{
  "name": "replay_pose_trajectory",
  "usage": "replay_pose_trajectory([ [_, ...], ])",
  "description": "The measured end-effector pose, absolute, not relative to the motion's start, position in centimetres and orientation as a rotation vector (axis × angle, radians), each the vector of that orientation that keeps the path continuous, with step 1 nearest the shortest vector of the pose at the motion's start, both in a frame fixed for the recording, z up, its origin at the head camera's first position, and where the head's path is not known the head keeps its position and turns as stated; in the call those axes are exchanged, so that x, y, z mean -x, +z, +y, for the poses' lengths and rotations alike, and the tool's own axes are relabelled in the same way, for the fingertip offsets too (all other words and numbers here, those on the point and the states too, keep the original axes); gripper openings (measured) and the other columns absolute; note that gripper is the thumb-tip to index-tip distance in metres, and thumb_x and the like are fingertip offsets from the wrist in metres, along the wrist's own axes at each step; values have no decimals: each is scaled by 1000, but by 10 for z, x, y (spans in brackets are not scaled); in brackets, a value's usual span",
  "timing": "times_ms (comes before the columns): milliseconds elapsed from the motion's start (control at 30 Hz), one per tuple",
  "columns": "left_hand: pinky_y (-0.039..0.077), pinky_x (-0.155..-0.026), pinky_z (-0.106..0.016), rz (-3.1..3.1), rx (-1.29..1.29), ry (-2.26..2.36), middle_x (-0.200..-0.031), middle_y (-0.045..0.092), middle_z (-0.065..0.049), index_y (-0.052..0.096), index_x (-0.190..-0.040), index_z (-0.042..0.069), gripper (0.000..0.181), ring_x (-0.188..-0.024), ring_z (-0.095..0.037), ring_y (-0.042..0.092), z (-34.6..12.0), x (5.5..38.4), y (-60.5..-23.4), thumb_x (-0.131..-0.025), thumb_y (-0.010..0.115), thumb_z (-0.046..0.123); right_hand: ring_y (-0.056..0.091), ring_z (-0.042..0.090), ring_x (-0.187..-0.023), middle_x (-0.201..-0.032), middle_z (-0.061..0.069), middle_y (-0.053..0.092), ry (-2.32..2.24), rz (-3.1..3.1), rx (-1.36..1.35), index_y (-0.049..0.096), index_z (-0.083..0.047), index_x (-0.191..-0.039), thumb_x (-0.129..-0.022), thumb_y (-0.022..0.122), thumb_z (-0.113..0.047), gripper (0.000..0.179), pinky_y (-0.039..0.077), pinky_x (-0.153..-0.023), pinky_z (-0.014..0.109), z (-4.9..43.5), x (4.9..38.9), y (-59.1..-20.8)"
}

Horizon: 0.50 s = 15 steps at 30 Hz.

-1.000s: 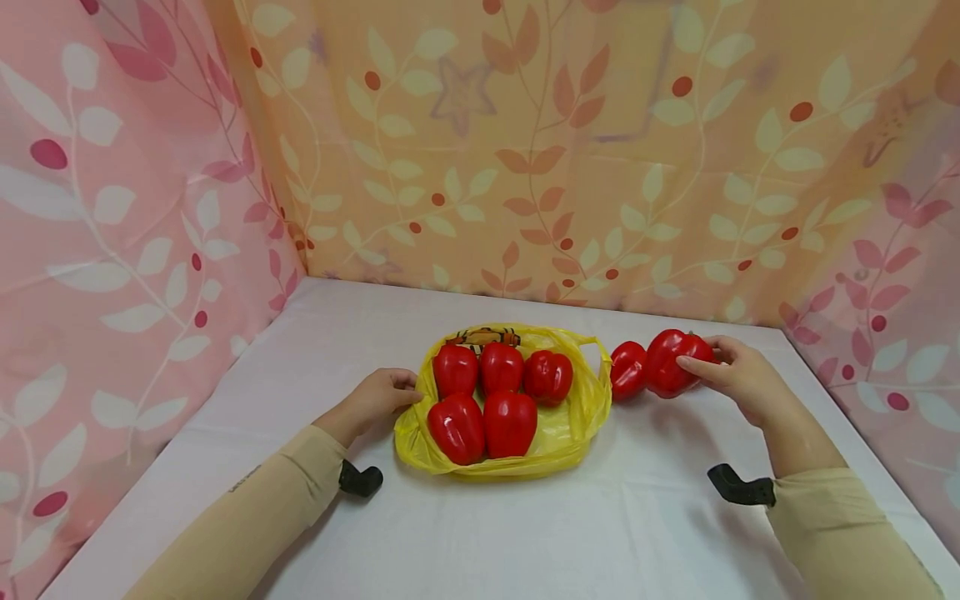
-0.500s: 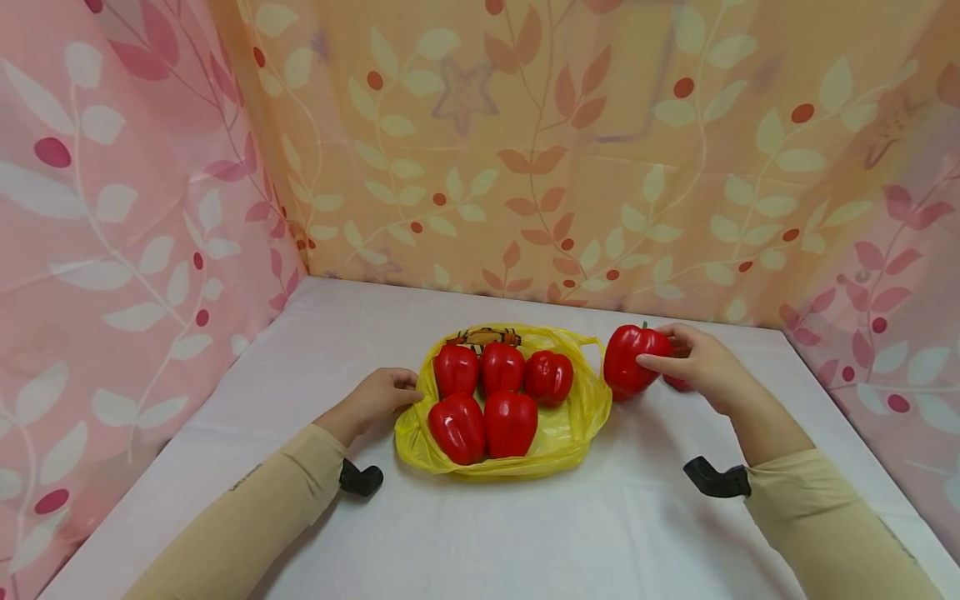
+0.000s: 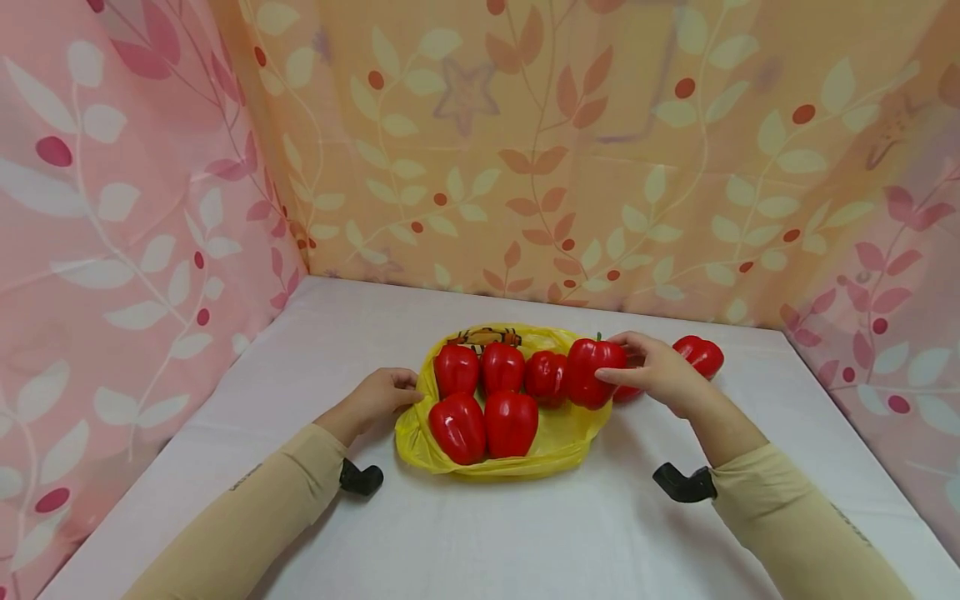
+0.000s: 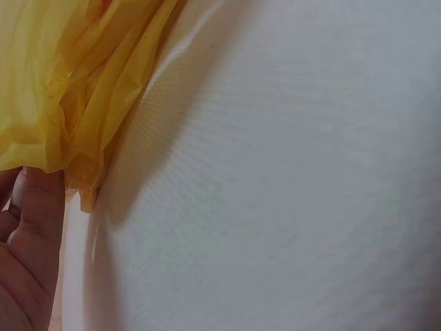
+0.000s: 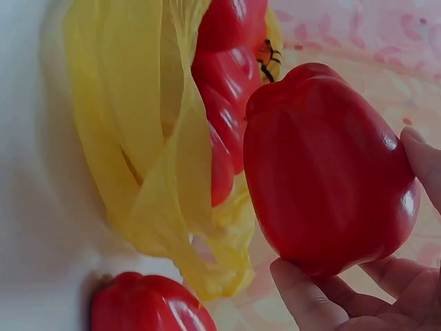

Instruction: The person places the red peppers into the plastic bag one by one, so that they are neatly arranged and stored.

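Observation:
An open yellow plastic bag point(image 3: 562, 433) lies spread on the white table with several red bell peppers point(image 3: 511, 423) inside. At the bag's left rim, my left hand point(image 3: 377, 395) pinches the plastic; the left wrist view shows the thumb point(image 4: 40, 221) against its edge. Over the right side of the bag, my right hand point(image 3: 660, 375) holds another red bell pepper point(image 3: 591, 372), stem up, between thumb and fingers. In the right wrist view this held pepper point(image 5: 331, 172) is raised beside the bag's rim point(image 5: 189, 138).
One red bell pepper point(image 3: 699, 356) lies on the table point(image 3: 480, 533) behind the right hand. Another pepper point(image 3: 627, 393) sits close to the bag's right edge, partly hidden by that hand. Patterned cloth walls point(image 3: 480, 167) stand behind and on both sides.
My right hand has carried the bell pepper leftward from the loose peppers to over the bag's right side. The left hand has stayed at the bag's rim.

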<state>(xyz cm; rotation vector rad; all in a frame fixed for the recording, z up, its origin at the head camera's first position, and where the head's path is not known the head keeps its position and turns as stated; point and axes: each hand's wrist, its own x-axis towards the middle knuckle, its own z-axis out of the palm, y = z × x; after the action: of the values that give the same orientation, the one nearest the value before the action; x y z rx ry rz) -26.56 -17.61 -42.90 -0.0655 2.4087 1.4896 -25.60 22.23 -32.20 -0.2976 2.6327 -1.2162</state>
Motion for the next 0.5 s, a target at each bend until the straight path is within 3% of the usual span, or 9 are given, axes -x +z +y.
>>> replay_pose_trajectory([
  [500, 48, -75, -25, 2419, 64, 1488, -89, 61, -5, 66, -98, 10, 14, -85, -20, 52, -176, 265, -430, -86, 62, 15, 49, 31, -109, -119, 14, 52, -1170, 2549, 315, 48, -10, -122, -71, 76, -40, 66, 52, -76, 38, 199, 253, -342],
])
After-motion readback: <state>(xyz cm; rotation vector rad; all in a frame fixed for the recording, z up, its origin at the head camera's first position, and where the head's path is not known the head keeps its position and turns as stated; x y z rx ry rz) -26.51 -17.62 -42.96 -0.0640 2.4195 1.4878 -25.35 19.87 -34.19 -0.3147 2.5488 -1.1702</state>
